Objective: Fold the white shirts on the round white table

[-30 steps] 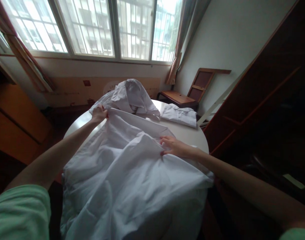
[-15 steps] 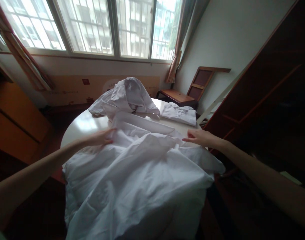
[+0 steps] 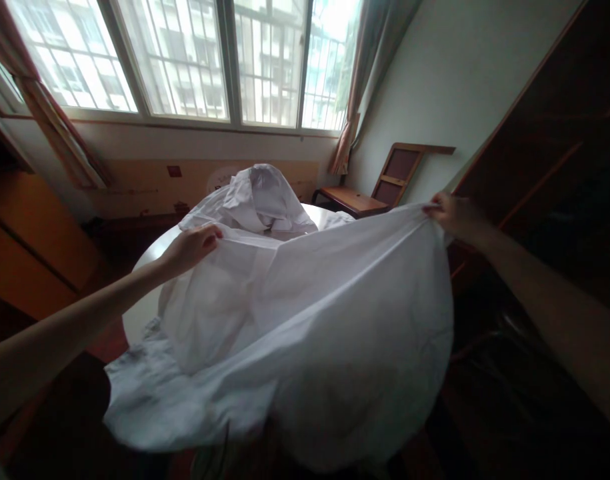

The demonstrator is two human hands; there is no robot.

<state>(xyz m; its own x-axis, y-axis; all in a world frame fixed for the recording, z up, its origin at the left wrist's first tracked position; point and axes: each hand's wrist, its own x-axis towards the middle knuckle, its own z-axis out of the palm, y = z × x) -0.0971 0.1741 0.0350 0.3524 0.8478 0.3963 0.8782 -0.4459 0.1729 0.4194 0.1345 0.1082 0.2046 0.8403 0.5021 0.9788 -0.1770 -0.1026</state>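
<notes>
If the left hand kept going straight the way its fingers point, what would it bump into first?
The left hand grips the white sheet's edge, fingers pointing right and slightly away. Going on, it would probably first meet the crumpled white cloth pile on the round table, though depth is unclear.

- My left hand (image 3: 192,245), centre-left of frame, is pinched on the top edge of a big white cloth (image 3: 305,320).
- My right hand (image 3: 449,212), upper right, grips the same edge further along; arms spread wide apart.
- Cloth is lifted & stretched btwn both hands, billowing across the middle, lower part sagging toward bottom of frame.
- Behind it, upper centre: crumpled white pile (image 3: 257,200) on a round white table (image 3: 139,310); only a sliver of table shows at left.
- Wooden chair (image 3: 379,187) right of centre, near the wall.
- Barred window (image 3: 185,60) across the top, curtains either side.
- Dark wood cabinet (image 3: 559,153) fills the right edge.
</notes>
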